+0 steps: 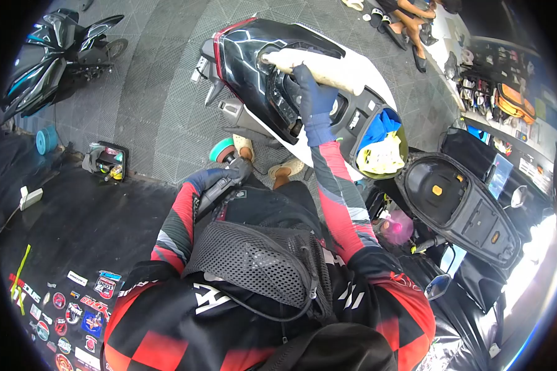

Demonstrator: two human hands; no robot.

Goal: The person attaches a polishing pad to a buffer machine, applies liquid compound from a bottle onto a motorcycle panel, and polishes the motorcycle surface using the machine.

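My gloved right hand (pixel 317 105) is closed around a cream-coloured bottle (pixel 322 67), which lies tilted over a scooter (pixel 244 52) with black and white panels. The bottle's narrow end points left, toward the glossy black tail panel. Down by my left thigh, my gloved left hand (pixel 209 178) grips a polisher (pixel 215 196). Its green pad (pixel 221 150) faces away from me, apart from the scooter. Blue cloth (pixel 380 125) and yellow cloth (pixel 380 154) are bunched in an open holder at the scooter's right end.
A dark motorcycle (pixel 49 65) stands at upper left. On the floor are a small caddy (pixel 107 162) and a blue reel (pixel 46 141). An upturned scooter seat (pixel 458 198) lies at right. A person (pixel 411 28) sits at upper right, near shelves holding an orange bag (pixel 515 104).
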